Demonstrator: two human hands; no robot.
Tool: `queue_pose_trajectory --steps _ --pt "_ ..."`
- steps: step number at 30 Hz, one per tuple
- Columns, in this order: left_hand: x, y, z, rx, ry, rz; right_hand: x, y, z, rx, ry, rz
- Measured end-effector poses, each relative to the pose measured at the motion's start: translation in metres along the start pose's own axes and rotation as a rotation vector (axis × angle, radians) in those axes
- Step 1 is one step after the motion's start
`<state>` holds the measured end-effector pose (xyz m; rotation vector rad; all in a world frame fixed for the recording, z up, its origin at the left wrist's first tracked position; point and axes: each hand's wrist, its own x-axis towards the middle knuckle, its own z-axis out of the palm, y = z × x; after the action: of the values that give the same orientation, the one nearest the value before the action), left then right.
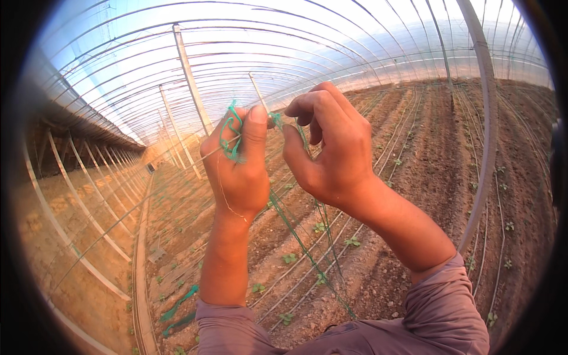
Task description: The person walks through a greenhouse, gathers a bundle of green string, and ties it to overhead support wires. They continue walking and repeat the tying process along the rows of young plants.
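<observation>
Both of my hands are raised in front of me, close together. My left hand [242, 164] is closed on green twine [230, 137], which loops over its back and thumb beside a thin wire [213, 152]. A knotted bit of the green twine lies between the two hands. My right hand [333, 142] is just right of it, thumb and forefinger curled and apart near the knot; whether they touch the twine I cannot tell. Long green strands [306, 250] hang below the hands towards my shirt. A fine pale thread [226, 199] lies over my left wrist.
Soil rows with small green seedlings [352, 242] and thin irrigation lines [390, 146] run beneath the arched greenhouse frame. A curved pole [483, 133] rises at the right, and straight posts [188, 71] stand at the left. Green strips [179, 304] lie on the ground at lower left.
</observation>
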<state>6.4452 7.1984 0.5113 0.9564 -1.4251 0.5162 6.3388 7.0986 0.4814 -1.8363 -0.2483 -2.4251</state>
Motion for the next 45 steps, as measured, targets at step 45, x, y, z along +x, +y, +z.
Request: queue_pose_trajectory --steps 45 --pt "0.018 0.001 -0.004 -0.297 0.11 0.139 0.018 -0.001 0.013 -0.006 0.003 0.01"
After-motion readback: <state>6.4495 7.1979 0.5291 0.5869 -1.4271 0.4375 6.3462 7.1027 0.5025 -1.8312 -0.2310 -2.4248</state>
